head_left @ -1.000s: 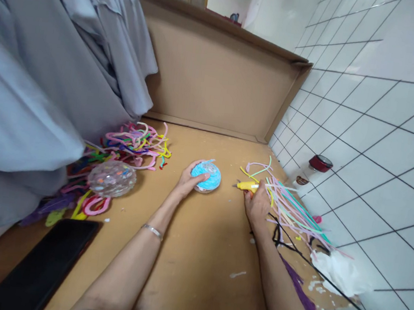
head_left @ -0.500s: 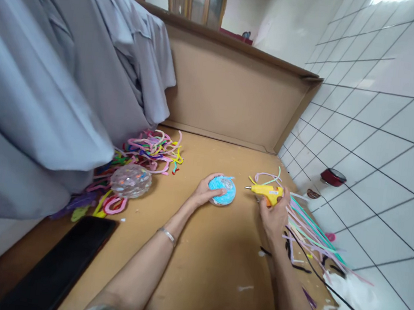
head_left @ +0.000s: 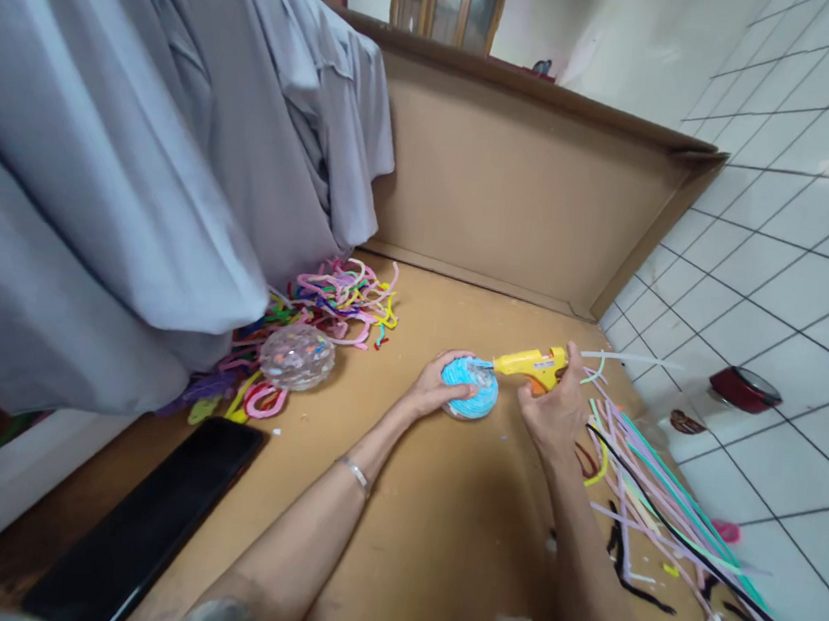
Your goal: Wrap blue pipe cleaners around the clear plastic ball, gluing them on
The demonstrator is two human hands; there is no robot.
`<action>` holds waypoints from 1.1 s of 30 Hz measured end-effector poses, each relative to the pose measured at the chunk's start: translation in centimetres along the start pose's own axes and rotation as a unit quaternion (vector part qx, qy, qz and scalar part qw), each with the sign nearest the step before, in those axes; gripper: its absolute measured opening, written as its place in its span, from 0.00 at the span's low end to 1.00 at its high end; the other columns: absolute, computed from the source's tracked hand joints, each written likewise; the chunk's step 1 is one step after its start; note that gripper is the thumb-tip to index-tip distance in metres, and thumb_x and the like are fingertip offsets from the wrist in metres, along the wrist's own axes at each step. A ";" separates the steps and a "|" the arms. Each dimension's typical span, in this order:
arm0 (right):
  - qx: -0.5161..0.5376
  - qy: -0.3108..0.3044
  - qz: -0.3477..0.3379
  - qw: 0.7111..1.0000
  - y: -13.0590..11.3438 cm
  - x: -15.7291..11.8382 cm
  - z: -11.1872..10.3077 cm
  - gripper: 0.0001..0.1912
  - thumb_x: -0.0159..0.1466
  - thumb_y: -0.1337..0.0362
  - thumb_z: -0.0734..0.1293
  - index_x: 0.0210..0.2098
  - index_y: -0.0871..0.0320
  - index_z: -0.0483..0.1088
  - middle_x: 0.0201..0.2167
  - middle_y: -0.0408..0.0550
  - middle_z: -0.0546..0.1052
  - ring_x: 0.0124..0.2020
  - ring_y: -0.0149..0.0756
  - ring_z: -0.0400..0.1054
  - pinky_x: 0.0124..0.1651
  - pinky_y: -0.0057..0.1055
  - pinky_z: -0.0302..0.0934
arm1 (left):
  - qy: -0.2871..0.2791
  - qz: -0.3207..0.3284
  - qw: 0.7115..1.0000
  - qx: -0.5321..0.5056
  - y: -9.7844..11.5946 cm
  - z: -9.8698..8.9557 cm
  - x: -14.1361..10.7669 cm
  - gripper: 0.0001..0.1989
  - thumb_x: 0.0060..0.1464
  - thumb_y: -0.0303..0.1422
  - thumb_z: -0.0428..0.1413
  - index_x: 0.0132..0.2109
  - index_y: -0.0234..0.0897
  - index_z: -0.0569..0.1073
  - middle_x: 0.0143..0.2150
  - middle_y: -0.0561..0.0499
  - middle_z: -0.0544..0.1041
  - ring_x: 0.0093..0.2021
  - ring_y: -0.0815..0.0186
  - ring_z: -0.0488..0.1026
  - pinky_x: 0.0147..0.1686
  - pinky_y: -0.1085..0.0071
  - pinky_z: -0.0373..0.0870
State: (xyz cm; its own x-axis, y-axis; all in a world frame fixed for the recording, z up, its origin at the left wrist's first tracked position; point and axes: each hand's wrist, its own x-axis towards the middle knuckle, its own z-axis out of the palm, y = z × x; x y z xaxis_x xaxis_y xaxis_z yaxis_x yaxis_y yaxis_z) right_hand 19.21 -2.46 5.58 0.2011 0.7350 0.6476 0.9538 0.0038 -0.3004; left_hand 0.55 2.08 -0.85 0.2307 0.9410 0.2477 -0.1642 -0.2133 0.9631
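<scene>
My left hand [head_left: 437, 386] is closed on a round piece [head_left: 477, 404] wrapped in bright blue pipe cleaner, with a greyish bare patch on its upper side. A yellow hot glue gun [head_left: 540, 365] is gripped in my right hand [head_left: 555, 405], its fingers around the handle and trigger. The gun points left, and its nozzle tip meets or nearly meets the top of the blue piece; actual contact I cannot tell. A pale glue stick [head_left: 635, 359] juts out from the back of the gun.
Tangled colourful pipe cleaners [head_left: 341, 296] and a clear faceted ball [head_left: 298, 357] lie at left, near a black phone [head_left: 151, 520]. Straight pipe cleaners [head_left: 659, 472], a black cord [head_left: 667, 528] and a red-lidded jar [head_left: 728, 399] are on the right. Grey cloth [head_left: 197, 173] hangs at left.
My right hand has brought the glue gun leftward to the blue piece, closing the gap between them. The left hand keeps its hold. The whole view has shifted slightly.
</scene>
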 end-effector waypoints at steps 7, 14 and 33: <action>-0.017 0.007 -0.031 0.999 0.2 -0.1 -0.4 0.40 0.55 0.60 0.62 0.65 0.62 0.48 0.52 0.60 0.71 0.43 0.48 0.71 0.41 0.37 0.63 | -0.023 0.003 1.000 -0.013 -0.1 0.0 -0.2 0.34 0.37 0.33 0.67 0.55 0.35 0.71 0.54 0.43 0.74 0.54 0.56 0.71 0.55 0.62 0.67; -0.027 0.004 0.010 1.000 1.2 -1.2 -0.6 0.39 0.55 0.59 0.62 0.64 0.60 0.50 0.45 0.56 0.74 0.36 0.47 0.71 0.36 0.36 0.63 | -0.031 0.002 0.999 0.012 0.0 0.2 -0.2 0.35 0.36 0.34 0.68 0.55 0.36 0.72 0.54 0.44 0.73 0.54 0.56 0.70 0.55 0.62 0.65; -0.008 -0.001 0.014 1.000 0.8 -1.7 -0.3 0.38 0.57 0.58 0.61 0.64 0.62 0.50 0.46 0.58 0.73 0.39 0.48 0.71 0.39 0.37 0.63 | -0.058 0.019 0.998 0.034 0.5 0.6 -0.3 0.33 0.35 0.34 0.69 0.53 0.38 0.73 0.53 0.45 0.73 0.52 0.58 0.71 0.54 0.64 0.67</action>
State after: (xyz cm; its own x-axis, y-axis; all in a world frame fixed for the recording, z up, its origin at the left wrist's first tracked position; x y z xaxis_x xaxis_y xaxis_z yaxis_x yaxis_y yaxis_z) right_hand 19.67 -3.91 4.48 0.2267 0.7356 0.6383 0.9512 -0.0264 -0.3073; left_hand 1.01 1.53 -0.40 0.3362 0.8959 0.2905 -0.1094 -0.2692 0.9568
